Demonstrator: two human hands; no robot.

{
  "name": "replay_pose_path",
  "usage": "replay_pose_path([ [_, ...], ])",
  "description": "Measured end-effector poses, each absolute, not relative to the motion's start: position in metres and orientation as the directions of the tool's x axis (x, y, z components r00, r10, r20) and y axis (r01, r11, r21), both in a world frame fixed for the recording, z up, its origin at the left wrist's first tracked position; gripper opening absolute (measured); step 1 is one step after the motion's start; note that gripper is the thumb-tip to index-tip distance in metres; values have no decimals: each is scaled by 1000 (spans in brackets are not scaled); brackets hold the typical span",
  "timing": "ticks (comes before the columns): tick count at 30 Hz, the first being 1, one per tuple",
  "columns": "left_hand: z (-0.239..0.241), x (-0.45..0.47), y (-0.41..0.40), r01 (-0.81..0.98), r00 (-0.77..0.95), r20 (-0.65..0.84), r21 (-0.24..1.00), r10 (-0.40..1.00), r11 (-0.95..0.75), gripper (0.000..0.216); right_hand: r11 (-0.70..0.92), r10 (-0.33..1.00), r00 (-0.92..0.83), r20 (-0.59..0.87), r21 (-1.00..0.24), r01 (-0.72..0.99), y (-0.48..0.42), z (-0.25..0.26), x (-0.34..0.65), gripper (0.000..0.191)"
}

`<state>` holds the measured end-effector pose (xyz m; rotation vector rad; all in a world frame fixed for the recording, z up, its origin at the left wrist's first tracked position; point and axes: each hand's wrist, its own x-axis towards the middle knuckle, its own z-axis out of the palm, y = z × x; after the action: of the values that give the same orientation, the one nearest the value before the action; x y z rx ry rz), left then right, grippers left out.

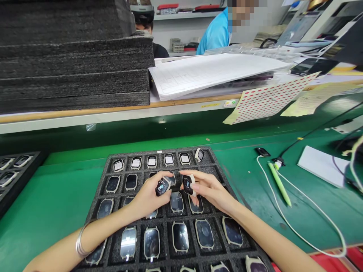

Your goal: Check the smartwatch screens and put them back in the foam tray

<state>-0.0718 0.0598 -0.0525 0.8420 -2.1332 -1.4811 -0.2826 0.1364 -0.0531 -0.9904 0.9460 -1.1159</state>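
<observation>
My left hand (151, 192) is closed on a smartwatch case (162, 186) whose lit screen shows a small picture. Close by on the right, my right hand (210, 189) grips another strapless smartwatch (187, 184), its screen lit as well. Both are held above a black foam tray (167, 260) with rows of square compartments. Most compartments hold a watch: the far row has lit white screens, such as this watch (152, 161), while nearer ones, like this dark watch (180, 237), look unlit. One watch (199, 154) in the far right corner leans on its side. My hands partly hide the middle rows.
A second foam tray (19, 177) with watches lies at the left. Stacked black foam (76, 71) and papers (215, 73) fill the shelf above. On the right are a green pen (279, 184), a white cable (309, 211) and a white pad (323, 166). Two people are beyond the shelf.
</observation>
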Motion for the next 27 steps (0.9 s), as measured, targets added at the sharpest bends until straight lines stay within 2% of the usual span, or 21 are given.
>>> replay_pose_path([
  [15, -51, -71, 59, -245, -733, 17, 926, -680, 287, 36, 162, -976, 181, -118, -954, 251, 137, -53, -283, 46],
  [23, -52, -71, 58, -289, -713, -40, 926, -700, 242, 31, 174, -978, 158, -135, -948, 267, 136, -51, -281, 45],
  [27, -52, -70, 57, -257, -727, 2, 927, -687, 274, 30, 177, -979, 150, -141, -948, 264, 136, -50, -281, 44],
])
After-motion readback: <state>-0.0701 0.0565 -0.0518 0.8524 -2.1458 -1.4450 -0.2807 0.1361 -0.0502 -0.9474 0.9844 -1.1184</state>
